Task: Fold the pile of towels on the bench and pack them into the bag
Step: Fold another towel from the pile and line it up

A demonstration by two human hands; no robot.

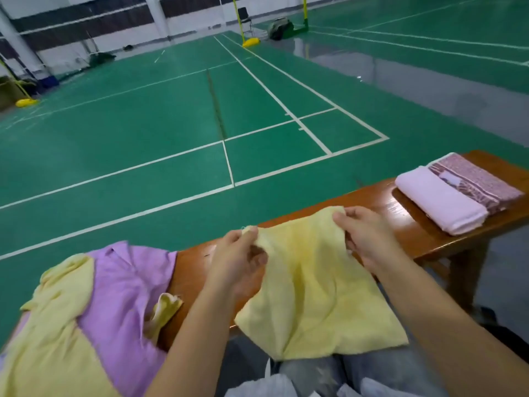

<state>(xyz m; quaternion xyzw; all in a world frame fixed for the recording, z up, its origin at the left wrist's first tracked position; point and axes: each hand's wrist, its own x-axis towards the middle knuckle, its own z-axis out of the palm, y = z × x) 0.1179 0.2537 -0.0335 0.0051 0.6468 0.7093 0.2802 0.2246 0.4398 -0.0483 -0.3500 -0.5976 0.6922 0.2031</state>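
Both hands pinch the far edge of the yellow towel [312,285]: left hand [239,262] at its left corner, right hand [366,236] at its right corner. It hangs toward the person across the counter [400,222], long axis running left-right between them.

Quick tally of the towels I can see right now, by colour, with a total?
Yellow: 2, one held by the left hand and right hand, one in the pile
Purple: 1, in the pile
Pale pink, folded: 1
Maroon patterned, folded: 1
Total: 5
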